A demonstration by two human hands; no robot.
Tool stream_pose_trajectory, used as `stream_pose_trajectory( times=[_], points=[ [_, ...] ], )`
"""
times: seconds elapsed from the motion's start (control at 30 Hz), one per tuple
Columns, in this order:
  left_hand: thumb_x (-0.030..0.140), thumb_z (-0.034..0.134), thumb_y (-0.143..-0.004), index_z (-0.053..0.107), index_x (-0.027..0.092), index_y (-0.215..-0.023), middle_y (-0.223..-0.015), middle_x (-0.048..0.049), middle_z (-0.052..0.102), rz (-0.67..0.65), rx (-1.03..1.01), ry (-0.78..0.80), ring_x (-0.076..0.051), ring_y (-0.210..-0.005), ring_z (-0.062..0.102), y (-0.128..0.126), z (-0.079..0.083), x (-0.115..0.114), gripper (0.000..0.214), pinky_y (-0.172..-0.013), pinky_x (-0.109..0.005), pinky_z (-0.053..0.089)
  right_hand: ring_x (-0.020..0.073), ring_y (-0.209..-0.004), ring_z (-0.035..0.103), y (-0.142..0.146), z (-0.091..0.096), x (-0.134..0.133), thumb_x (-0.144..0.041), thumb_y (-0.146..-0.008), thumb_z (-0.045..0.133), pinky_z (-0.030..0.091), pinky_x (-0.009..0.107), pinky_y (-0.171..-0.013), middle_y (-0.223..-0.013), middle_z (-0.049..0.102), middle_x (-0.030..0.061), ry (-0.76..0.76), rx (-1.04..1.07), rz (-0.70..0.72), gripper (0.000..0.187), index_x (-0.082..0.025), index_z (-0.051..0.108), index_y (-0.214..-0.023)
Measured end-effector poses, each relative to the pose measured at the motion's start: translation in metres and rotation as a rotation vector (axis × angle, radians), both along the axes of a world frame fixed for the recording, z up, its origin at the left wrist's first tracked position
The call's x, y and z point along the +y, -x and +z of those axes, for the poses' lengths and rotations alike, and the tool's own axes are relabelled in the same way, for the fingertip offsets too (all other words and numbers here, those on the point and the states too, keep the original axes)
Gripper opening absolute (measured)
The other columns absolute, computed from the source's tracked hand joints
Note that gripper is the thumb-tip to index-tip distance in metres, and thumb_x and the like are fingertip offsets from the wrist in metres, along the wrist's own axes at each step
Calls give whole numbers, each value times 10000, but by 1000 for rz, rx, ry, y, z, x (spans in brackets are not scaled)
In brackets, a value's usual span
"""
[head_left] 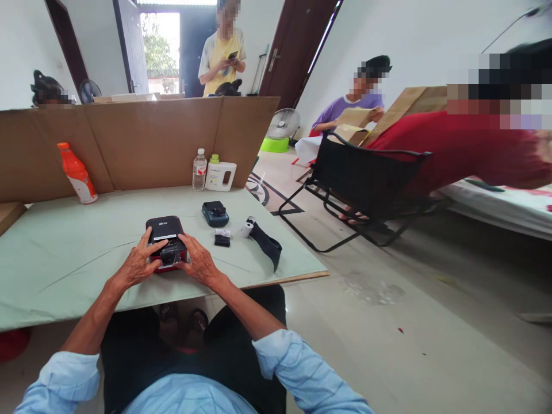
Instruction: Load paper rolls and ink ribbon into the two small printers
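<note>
On the pale green tabletop lies a black-and-red label printer (164, 225), with a white strip across its top. A small glossy black piece (169, 255) sits at its near end. My left hand (140, 259) holds the printer's left side, its index finger reaching to the black piece. On the opposite side, my right hand (199, 259) grips the right edge. Beyond it are a dark blue device (215, 213) with a black item on top, a small black roll (222, 241), a white paper roll (247, 229) and a black strap (267, 244).
A cardboard screen (150, 144) borders the table's far side. Before it stand an orange bottle (77, 173), a clear water bottle (199, 171) and a white jug (220, 175). To the right are a black folding chair (366, 167) and a fan (284, 123). Several people are nearby.
</note>
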State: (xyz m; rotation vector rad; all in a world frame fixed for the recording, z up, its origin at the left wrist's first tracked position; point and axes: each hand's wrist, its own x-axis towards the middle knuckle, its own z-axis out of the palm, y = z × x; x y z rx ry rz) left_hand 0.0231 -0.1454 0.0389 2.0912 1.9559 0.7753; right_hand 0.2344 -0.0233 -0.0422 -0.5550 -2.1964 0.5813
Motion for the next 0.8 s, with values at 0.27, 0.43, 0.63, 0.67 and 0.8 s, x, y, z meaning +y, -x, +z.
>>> stream_pose_trajectory(
  times=[0.27, 0.43, 0.63, 0.67, 0.8],
  points=[
    [207, 618, -874, 633, 301, -1486, -1783, -89, 212, -25, 4, -4, -389, -1537, 445, -1, 7, -1, 619, -1239, -543, 427, 369, -1487, 499, 1, 1, -3, -449, -885, 809, 466, 576, -1210, -1587, 505, 214, 3, 0, -22, 836, -224, 420, -1590],
    [194, 637, -863, 577, 266, -1534, -1769, -132, 243, -29, 9, 13, -385, -1551, 425, -1, 10, -3, 677, -1252, -554, 402, 357, -1491, 497, 1, 1, -3, -485, -896, 799, 474, 573, -1203, -1587, 511, 203, -13, -3, -42, 835, -232, 415, -1593],
    [204, 645, -864, 599, 238, -1512, -1762, -159, 249, -35, 44, 14, -395, -1561, 406, 0, 15, -3, 650, -1255, -558, 394, 349, -1478, 514, 2, 0, -3, -441, -890, 808, 492, 554, -1190, -1589, 507, 207, -54, -10, -49, 851, -227, 394, -1602],
    [208, 646, -864, 601, 240, -1510, -1762, -156, 251, -32, 50, 13, -394, -1562, 403, 0, 15, -3, 648, -1252, -554, 402, 350, -1476, 516, 2, 1, -4, -425, -889, 808, 492, 552, -1189, -1586, 510, 210, -57, -10, -50, 849, -221, 395, -1602],
    [224, 653, -861, 615, 252, -1497, -1763, -143, 256, -23, 63, 10, -394, -1561, 406, 2, 14, -2, 638, -1243, -548, 418, 358, -1470, 519, 2, 1, -4, -395, -884, 812, 487, 543, -1192, -1575, 513, 236, -54, -11, -50, 838, -181, 414, -1590]
  ],
)
